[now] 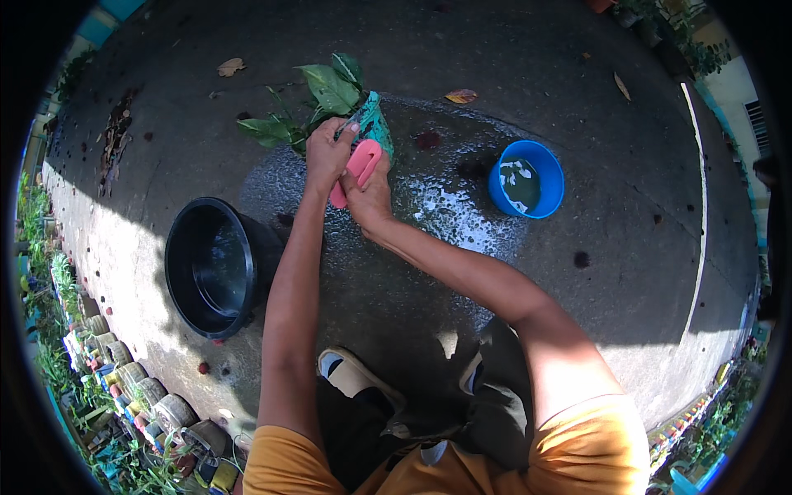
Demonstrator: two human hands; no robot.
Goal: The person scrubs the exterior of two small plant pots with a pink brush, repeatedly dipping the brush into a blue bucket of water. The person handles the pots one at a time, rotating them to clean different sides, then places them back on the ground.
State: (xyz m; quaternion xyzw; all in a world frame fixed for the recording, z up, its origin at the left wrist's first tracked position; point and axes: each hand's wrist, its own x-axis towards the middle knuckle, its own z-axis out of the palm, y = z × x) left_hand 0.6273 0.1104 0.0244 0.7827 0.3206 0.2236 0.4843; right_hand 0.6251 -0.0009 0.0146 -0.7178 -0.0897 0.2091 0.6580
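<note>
My right hand grips a pink plastic scrub brush with a slotted handle; any bristles are hidden. It presses close against a teal plant pot with dark, worn patches, which lies tipped over. Higher up, my left hand holds the pot near its rim, thumb on top and most fingers out of sight. Out of the pot's left side spreads a leafy plant with broad green leaves. The ground around the pot is wet and foamy.
A black bucket with water stands left of my arms. To the right is a blue pail holding cloudy water. Dry leaves lie on the concrete. Half-buried tyres edge a planted bed at lower left. My shoe is below.
</note>
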